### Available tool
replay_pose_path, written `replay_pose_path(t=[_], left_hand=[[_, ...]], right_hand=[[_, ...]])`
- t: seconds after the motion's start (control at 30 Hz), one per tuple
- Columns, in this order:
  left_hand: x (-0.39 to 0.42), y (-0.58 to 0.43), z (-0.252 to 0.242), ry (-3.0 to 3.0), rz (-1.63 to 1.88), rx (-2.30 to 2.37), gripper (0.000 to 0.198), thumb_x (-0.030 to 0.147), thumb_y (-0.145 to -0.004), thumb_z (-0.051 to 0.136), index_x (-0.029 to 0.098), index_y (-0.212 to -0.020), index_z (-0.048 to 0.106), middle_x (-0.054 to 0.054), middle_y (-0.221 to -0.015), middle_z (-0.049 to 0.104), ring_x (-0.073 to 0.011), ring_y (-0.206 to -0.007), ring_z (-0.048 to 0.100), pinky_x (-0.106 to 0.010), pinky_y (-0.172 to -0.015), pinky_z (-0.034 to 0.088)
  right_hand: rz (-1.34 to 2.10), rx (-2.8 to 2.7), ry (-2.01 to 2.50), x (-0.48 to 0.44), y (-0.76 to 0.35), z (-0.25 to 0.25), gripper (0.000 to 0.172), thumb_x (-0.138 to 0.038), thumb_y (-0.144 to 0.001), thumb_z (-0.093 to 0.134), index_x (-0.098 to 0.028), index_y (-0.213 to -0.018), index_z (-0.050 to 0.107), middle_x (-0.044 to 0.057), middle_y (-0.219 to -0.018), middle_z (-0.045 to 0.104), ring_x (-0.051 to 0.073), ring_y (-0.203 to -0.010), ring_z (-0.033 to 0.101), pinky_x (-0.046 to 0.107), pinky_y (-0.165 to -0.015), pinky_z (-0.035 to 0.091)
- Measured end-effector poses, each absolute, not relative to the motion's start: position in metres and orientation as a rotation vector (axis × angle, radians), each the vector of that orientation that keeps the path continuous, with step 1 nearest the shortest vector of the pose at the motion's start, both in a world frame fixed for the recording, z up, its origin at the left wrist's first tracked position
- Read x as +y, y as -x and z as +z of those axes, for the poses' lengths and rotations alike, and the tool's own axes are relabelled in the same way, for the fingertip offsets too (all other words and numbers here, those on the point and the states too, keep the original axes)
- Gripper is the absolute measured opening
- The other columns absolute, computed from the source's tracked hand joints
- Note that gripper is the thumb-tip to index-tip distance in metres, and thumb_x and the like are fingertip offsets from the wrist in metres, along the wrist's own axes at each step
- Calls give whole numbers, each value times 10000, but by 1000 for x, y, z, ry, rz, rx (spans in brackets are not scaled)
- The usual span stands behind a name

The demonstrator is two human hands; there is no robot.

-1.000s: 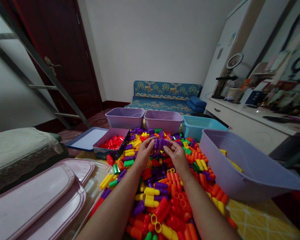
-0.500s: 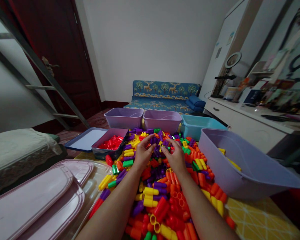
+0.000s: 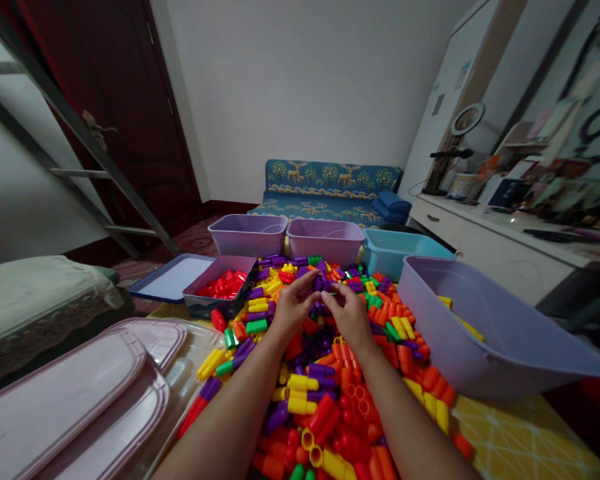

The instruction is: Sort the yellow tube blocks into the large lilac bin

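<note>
My left hand (image 3: pixel 296 303) and my right hand (image 3: pixel 347 308) meet above a big heap of plastic connecting pieces (image 3: pixel 305 383). Their thumb tips nearly touch, and both sets of fingers are bent into a pinch. Between the fingertips shows purple plastic (image 3: pixel 323 284), hard to tell apart from the purple pieces behind it. What each hand grips is mostly hidden by the fingers. Tubes and double pegs in red, orange, yellow, green and purple make up the heap, some joined in rows.
Behind the heap stand two purple bins (image 3: pixel 247 233) and a blue bin (image 3: pixel 405 250). A larger lilac bin (image 3: pixel 485 363) at right holds a few yellow pieces. Red pieces fill a box (image 3: pixel 210 308) at left, beside a lid (image 3: pixel 173 277). Pink lids (image 3: pixel 65 407) lie front left.
My hands have come closer together, and their thumbs now almost meet. Fingers that were spread wider are now drawn in. The heap and the bins look the same.
</note>
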State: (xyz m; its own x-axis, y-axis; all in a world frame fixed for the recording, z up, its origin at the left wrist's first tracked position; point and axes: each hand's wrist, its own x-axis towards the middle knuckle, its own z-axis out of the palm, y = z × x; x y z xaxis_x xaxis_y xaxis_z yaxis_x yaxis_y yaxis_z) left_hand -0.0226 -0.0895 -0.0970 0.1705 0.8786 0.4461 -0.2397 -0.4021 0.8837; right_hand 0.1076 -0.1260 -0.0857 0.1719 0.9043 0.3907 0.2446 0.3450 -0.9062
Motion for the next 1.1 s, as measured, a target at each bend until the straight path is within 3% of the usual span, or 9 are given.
replay_pose_path(t=[0.17,0.33,0.57,1.1], left_hand=[[-96,23,-94,-1617,1418,770,420,222,-754,686,194,-1172,644,-86,-1185,671,-223,-1100,634,-379,-997,488],[-96,24,-92,-1691,1462,855,408,226,-767,671,186,-1171,639,-91,-1072,700,-206,-963,666,-311,-826,556],[-97,24,-92,-1678,1428,897,392,253,-760,674,180,-1144,644,-67,-943,710,-171,-793,666,-258,-702,548],[-97,24,-92,-1681,1386,928,387,254,-754,670,172,-1131,635,-73,-979,700,-153,-734,662,-250,-662,545]], right_hand=[[705,-1263,1144,-128,-105,-84,226,-383,-746,661,-189,-862,655,59,-845,723,225,-782,675,332,-720,536],[776,-1234,1075,-127,-104,-82,238,-374,-749,656,-196,-908,664,55,-884,729,219,-789,687,334,-730,553],[813,-1250,1068,-124,-106,-87,307,-412,-756,654,-194,-971,689,71,-932,733,236,-844,695,362,-766,562],[773,-1253,1112,-121,-109,-92,306,-429,-743,661,-190,-932,688,70,-885,735,245,-821,693,367,-743,557]])
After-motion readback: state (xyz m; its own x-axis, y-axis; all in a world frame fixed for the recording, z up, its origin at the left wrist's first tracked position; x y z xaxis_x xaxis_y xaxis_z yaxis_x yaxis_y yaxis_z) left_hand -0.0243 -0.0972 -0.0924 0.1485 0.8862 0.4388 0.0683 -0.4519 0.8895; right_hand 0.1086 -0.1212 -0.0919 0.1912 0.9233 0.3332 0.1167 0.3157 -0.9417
